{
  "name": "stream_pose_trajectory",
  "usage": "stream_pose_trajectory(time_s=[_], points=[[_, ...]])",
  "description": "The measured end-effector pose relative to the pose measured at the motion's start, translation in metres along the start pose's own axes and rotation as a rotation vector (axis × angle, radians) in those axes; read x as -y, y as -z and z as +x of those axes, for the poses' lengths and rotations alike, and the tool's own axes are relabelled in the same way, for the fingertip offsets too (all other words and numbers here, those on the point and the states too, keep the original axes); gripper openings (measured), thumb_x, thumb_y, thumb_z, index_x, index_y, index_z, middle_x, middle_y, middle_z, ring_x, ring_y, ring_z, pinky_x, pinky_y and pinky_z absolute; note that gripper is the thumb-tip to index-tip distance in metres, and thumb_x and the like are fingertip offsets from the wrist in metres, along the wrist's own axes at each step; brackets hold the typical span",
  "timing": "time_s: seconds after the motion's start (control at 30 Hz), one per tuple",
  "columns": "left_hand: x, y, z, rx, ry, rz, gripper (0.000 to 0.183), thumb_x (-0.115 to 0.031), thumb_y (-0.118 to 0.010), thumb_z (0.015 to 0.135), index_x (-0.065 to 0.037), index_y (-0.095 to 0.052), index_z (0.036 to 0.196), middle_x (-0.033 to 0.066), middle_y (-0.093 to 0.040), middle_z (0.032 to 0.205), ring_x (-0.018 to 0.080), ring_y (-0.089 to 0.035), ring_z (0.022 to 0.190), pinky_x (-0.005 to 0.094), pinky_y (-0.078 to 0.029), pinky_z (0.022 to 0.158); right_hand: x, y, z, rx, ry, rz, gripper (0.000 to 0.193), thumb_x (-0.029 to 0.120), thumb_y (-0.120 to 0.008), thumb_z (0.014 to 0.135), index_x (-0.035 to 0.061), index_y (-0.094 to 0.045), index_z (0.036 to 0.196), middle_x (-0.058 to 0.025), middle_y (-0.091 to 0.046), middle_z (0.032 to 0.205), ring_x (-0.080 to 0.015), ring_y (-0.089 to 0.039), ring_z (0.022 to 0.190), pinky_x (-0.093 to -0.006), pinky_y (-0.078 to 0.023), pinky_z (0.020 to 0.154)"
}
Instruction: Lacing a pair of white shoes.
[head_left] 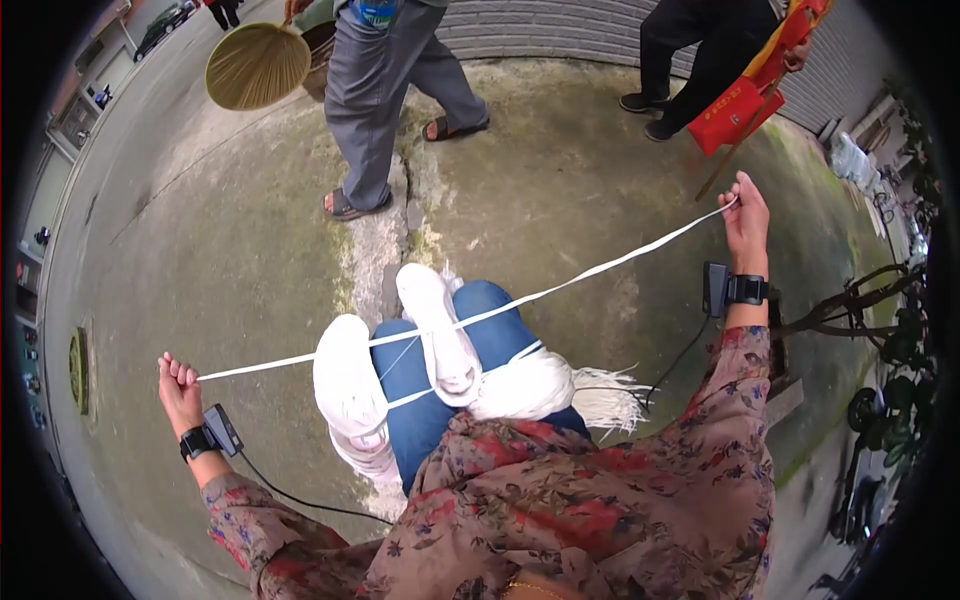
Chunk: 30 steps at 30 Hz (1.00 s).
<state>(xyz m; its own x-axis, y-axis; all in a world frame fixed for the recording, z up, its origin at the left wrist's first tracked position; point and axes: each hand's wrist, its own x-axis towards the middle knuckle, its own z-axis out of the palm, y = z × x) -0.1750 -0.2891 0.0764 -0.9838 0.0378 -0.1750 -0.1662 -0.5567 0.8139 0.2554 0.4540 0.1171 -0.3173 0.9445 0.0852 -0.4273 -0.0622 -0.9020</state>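
white strip [260, 367] | taut between spread hands [180, 388] [747, 220] | across white bundles [342, 375]

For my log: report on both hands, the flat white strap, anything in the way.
Left hand closed on flat white strap, right hand likewise. Strap drawn nearly straight across blue-trousered knees. Oblong white bundle along its line.

Top edge crops grey-trousered person [365, 110] at eleven o'clock, black-trousered person [690, 40] at one; left hand [180, 388], towards eight, hides its stretch of white strip [270, 366]
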Motion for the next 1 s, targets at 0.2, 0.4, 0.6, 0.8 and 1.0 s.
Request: stream_pose_trajectory(time_s=[0.2,0.4,0.6,0.8,1.0], points=[[0.081,-0.064,-0.045,-0.091,0.190,0.438,0.031,-0.038,-0.044,0.090,-0.010,-0.053,0.095,-0.0069,-0.023,0.055,0.0055,-0.022,0.047,0.0212,-0.020,0.043,-0.105,-0.078,-0.080,0.513,-0.303,-0.624,0.028,0.012,-0.054,0.084,-0.0063,-0.053,0.106,-0.0056,-0.059,0.078,-0.0104,-0.055,0.068,-0.0219,-0.045,0.065],[0.208,-0.141,-0.123,0.437,0.634,0.653,0.030,-0.027,-0.045,0.090,-0.003,-0.054,0.104,-0.0023,-0.049,0.059,0.0075,-0.042,0.047,0.0185,-0.033,0.047,-0.209,-0.118,-0.211,1.355,-0.115,-0.826,0.014,0.010,-0.054,0.078,-0.0009,-0.061,0.083,-0.0106,-0.061,0.081,-0.0238,-0.058,0.077,-0.0334,-0.044,0.071],[0.278,-0.158,-0.151,0.892,-0.133,1.308,0.020,-0.008,-0.049,0.085,0.002,-0.061,0.097,0.0041,-0.060,0.076,0.0121,-0.052,0.067,0.0263,-0.043,0.064,-0.242,-0.134,-0.225,1.185,0.547,-1.176,0.010,0.005,-0.052,0.067,0.0018,-0.061,0.069,-0.0127,-0.055,0.099,-0.0259,-0.047,0.101,-0.0388,-0.034,0.084],[0.296,-0.147,-0.153,0.628,0.174,1.099,0.019,-0.010,-0.051,0.083,-0.002,-0.062,0.097,0.0088,-0.055,0.066,0.0118,-0.046,0.057,0.0273,-0.042,0.056,-0.250,-0.139,-0.226,1.133,0.495,-1.153,0.009,0.004,-0.052,0.067,0.0022,-0.061,0.066,-0.0128,-0.056,0.098,-0.0277,-0.047,0.099,-0.0395,-0.035,0.080],[0.272,-0.170,-0.169,0.669,-0.067,1.609,0.018,-0.020,-0.052,0.082,-0.008,-0.063,0.088,0.0152,-0.061,0.072,0.0326,-0.059,0.067,0.0388,-0.045,0.058,-0.253,-0.152,-0.232,1.193,0.626,-1.319,0.005,0.007,-0.055,0.065,0.0065,-0.060,0.063,-0.0074,-0.056,0.080,-0.0232,-0.049,0.084,-0.0366,-0.035,0.070]])
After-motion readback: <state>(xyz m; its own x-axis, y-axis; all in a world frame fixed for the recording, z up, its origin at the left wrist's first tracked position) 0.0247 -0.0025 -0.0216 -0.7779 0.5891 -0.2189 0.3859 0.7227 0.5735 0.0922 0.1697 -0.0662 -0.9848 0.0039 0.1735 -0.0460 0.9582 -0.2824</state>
